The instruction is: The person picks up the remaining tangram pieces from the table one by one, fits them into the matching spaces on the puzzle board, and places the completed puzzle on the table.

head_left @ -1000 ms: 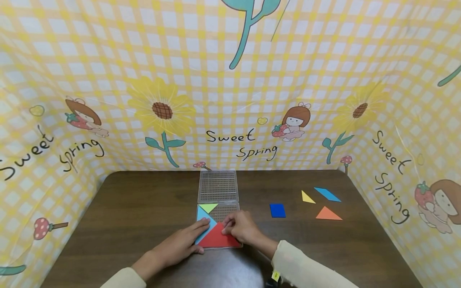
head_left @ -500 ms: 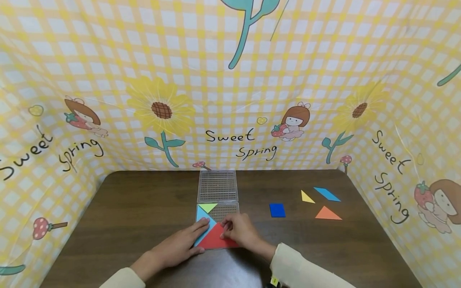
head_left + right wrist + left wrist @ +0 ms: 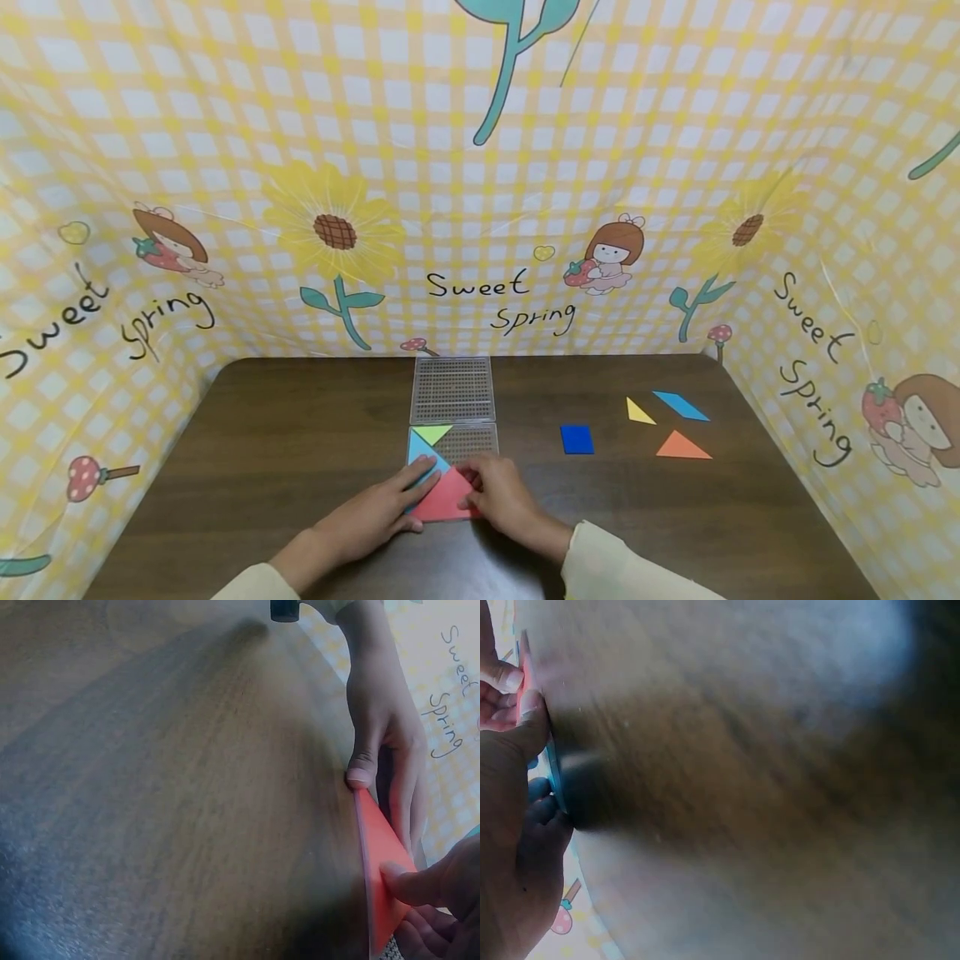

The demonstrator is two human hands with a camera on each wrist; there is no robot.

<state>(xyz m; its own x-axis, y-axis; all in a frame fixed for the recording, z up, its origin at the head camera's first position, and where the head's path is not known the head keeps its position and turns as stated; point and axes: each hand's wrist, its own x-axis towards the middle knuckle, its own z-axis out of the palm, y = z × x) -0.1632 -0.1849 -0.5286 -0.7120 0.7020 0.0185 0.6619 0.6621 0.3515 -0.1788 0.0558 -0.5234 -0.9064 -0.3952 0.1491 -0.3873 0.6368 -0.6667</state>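
Note:
A red triangle tile (image 3: 441, 500) lies at the near side of a clear square case (image 3: 476, 439) with a dotted base. My right hand (image 3: 504, 502) pinches it, thumb on the top face and fingers curled at its far edge; the right wrist view shows the red tile (image 3: 381, 840) tilted. My left hand (image 3: 369, 510) rests fairly straight fingers on a light blue triangle tile (image 3: 418, 447) at the case's left, its thumb by the front left corner. A small green triangle tile (image 3: 432, 434) sits in the back left corner. My fingers partly hide the blue and red tiles.
The case's dotted lid (image 3: 452, 390) lies opened behind it. On the brown table (image 3: 300, 425), to the right, are a dark blue square (image 3: 577, 439), a yellow triangle (image 3: 639, 411), a blue parallelogram (image 3: 681, 406) and an orange triangle (image 3: 683, 445). Checkered cloth (image 3: 465, 208) surrounds the table.
My right hand has shifted slightly toward me, and the red tile looks lighter and tilted now. The left hand stays at the case's left side. The loose tiles keep their places.

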